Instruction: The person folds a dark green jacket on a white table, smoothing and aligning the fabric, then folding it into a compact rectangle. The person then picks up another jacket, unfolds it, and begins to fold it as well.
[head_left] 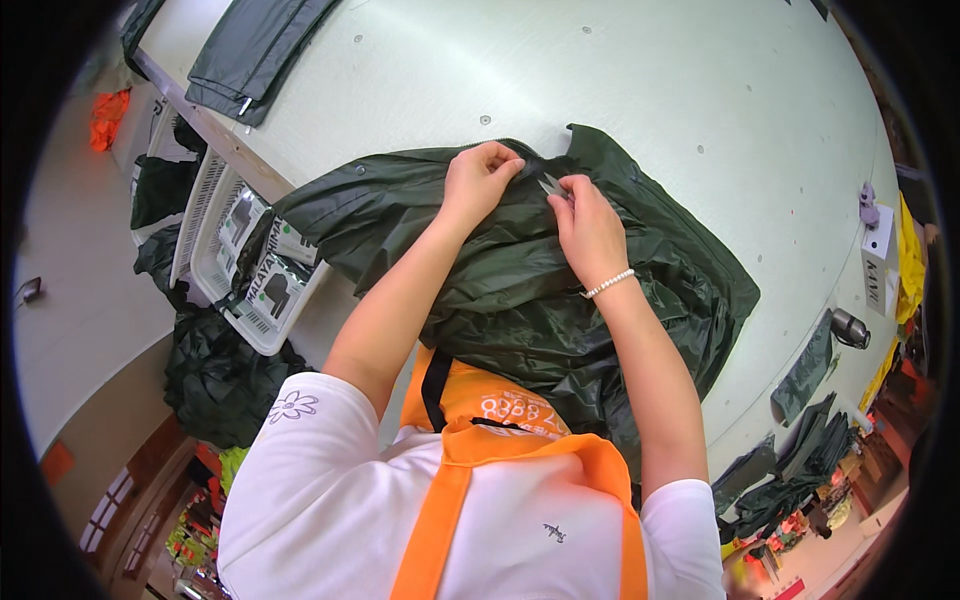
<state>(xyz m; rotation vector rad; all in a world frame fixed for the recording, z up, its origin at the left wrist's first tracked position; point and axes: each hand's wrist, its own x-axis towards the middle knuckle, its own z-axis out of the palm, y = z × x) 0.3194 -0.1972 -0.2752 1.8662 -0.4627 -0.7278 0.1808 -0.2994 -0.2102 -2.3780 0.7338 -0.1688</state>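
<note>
A dark green, shiny waterproof jacket [520, 290] lies spread and crumpled across the near side of the table, its lower part hanging toward my apron. At its far edge, near a zipper and the raised collar, my left hand [478, 182] is closed in a pinch on the jacket. Just to the right, my right hand [592, 228] grips a pair of small thread snips [550, 186], the blades slightly apart and pointing up and left toward my left fingertips. Any thread between the two hands is too fine to make out.
The pale table [640, 70] has a curved look. A folded dark green garment [255, 60] lies far left. White baskets [265, 335] with packaged goods stand left, beside a dark heap of fabric [215, 375]. At right are a metal bottle [850, 328] and a white box [879, 262].
</note>
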